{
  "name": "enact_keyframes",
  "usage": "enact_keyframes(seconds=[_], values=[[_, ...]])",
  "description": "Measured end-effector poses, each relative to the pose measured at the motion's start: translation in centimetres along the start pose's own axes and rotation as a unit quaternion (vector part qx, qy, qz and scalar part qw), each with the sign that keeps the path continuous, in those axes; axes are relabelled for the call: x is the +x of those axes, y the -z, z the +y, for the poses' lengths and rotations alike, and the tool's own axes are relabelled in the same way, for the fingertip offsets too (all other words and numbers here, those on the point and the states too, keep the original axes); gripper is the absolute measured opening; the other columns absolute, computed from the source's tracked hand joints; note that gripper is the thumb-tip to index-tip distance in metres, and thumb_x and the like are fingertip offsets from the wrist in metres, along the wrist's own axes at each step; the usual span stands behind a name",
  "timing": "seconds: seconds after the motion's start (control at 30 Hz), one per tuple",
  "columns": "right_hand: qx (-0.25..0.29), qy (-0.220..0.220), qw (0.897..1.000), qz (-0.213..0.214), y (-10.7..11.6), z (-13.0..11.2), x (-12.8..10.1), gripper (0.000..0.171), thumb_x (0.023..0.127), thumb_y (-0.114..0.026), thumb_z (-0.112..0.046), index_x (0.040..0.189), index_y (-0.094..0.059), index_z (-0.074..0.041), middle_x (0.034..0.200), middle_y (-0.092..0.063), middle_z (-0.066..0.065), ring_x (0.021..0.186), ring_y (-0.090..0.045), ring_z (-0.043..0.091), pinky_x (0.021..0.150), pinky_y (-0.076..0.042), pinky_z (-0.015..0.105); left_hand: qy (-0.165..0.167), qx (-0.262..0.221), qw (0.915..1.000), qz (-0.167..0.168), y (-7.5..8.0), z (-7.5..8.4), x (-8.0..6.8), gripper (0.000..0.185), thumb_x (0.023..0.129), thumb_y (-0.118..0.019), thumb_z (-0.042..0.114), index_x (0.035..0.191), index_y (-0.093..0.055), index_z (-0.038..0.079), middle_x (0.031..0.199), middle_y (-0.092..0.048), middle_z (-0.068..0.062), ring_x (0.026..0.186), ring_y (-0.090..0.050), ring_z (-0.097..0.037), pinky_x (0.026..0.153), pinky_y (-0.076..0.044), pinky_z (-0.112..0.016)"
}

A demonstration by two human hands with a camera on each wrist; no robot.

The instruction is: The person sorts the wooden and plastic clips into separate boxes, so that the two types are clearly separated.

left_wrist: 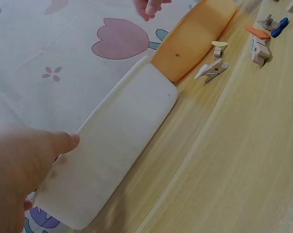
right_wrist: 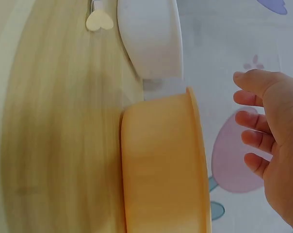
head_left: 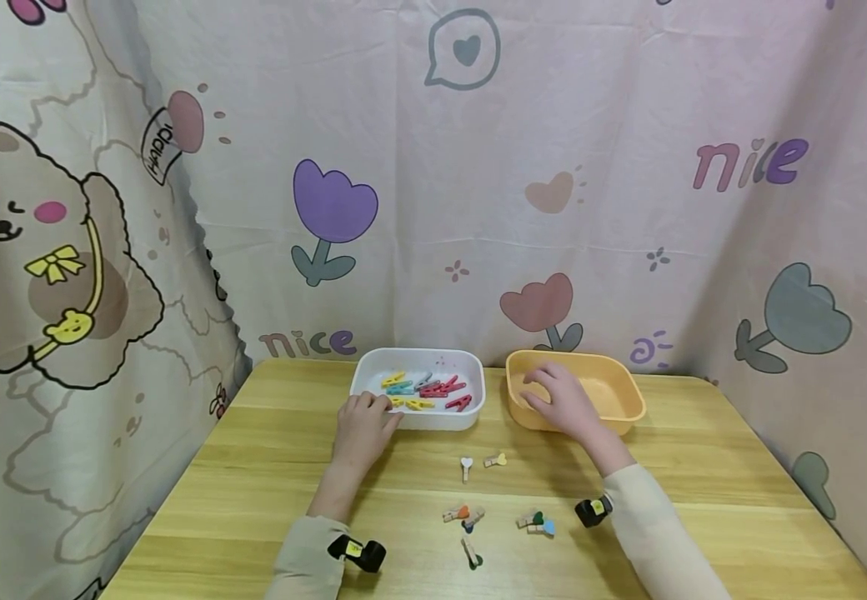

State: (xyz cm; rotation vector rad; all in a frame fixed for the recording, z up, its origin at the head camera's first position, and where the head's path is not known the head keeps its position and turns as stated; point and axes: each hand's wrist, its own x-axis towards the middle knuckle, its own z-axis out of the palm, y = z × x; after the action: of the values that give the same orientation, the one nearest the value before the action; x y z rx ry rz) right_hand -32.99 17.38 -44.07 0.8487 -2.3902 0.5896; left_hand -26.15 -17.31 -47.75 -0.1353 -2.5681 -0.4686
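1. On the desk (head_left: pixel 253 467) we log two bins side by side: a white bin (head_left: pixel 418 417) to the left, an orange bin (head_left: pixel 628 408) to the right, near each other but apart. Each bin's long axis runs left to right across the desk.
2. Our left hand (head_left: pixel 362 425) sits at the white bin's near left corner, fingers (head_left: pixel 383 403) curled over the rim among the coloured clothespins (head_left: pixel 426 390) inside. We cannot tell whether they pinch one.
3. Clothespins in the bin lie jumbled, most with long axes roughly left to right, some tilted.
4. Our right hand (head_left: pixel 561 400) hovers over the orange bin's left half, fingers loosely spread, holding nothing, as the right wrist view confirms.
5. Nearer us, small wooden clips (head_left: pixel 493 460) with heart heads lie scattered on the desk, pointing various ways.
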Motion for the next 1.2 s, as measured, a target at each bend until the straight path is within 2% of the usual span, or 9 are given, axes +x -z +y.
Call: enact_keyframes(seconds=[0.5,0.7,0.87,1.2], values=[[-0.019,-0.023,0.995,0.099,2.1,2.0,-3.9,0.016,0.078,-0.079,-0.013,0.087,-0.067,-0.006,0.088,-0.064,0.009,0.087,-0.058,0.028,0.078,-0.043,0.045,-0.014,0.005,0.9998,0.010,-0.3,0.0,0.0,0.026,0.086,-0.072,0.036,0.094,-0.068,0.011,0.094,-0.063,-0.009,0.091,-0.056,-0.029,0.086,-0.046,-0.048],[-0.034,-0.033,0.992,0.116,2.7,2.9,-5.1,0.017,0.077,-0.079,-0.011,0.088,-0.068,-0.004,0.087,-0.063,0.011,0.086,-0.056,0.030,0.078,-0.042,0.045,-0.015,0.005,0.9998,0.012,-0.3,0.0,0.1,0.026,0.087,-0.072,0.036,0.094,-0.068,0.011,0.093,-0.063,-0.009,0.091,-0.055,-0.029,0.086,-0.046,-0.047],[-0.064,-0.052,0.990,0.112,3.1,3.7,-6.0,0.017,0.076,-0.080,-0.013,0.085,-0.068,-0.005,0.085,-0.064,0.012,0.085,-0.056,0.031,0.077,-0.042,0.046,-0.013,0.003,0.9998,0.011,-0.3,0.0,0.0,0.027,0.087,-0.072,0.036,0.095,-0.068,0.011,0.093,-0.063,-0.009,0.091,-0.055,-0.029,0.086,-0.046,-0.047],[-0.078,-0.136,0.986,0.053,3.7,4.2,-7.6,0.016,0.083,-0.075,-0.021,0.084,-0.067,-0.007,0.087,-0.063,0.011,0.084,-0.053,0.029,0.078,-0.038,0.049,-0.010,0.004,0.9999,0.013,-0.2,-0.1,-0.1,0.027,0.086,-0.073,0.036,0.095,-0.069,0.011,0.093,-0.063,-0.009,0.091,-0.055,-0.029,0.086,-0.047,-0.047]])
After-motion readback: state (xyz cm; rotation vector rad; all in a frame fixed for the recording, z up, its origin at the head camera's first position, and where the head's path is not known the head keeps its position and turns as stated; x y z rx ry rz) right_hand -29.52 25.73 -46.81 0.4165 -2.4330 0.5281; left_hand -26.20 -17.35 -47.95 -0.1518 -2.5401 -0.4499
